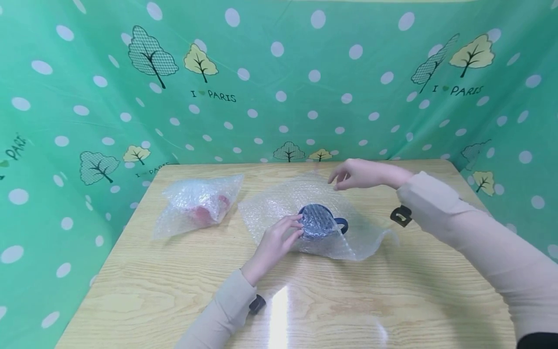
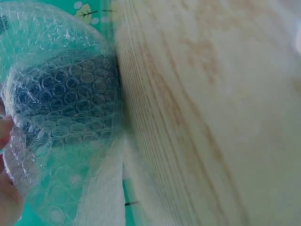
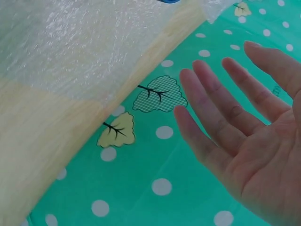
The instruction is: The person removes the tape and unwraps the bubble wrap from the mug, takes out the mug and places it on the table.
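Note:
A dark blue mug [image 1: 315, 220] lies on a sheet of bubble wrap [image 1: 279, 198], its handle [image 1: 342, 225] pointing right. The near part of the sheet is folded over it. My left hand [image 1: 275, 242] rests its fingertips on the wrap at the mug's left side, fingers slightly bent and spread. In the left wrist view the mug [image 2: 66, 89] shows blurred through the bubbles, with fingertips [image 2: 5, 132] touching the wrap. My right hand [image 1: 355, 173] hovers over the sheet's far right part, holding nothing; the right wrist view shows its fingers [image 3: 207, 108] spread and relaxed.
On the left of the wooden table [image 1: 174, 281] lies another bubble-wrapped bundle [image 1: 200, 203] with something red inside. Green dotted cloth [image 1: 279, 87] hangs behind and along both sides of the table.

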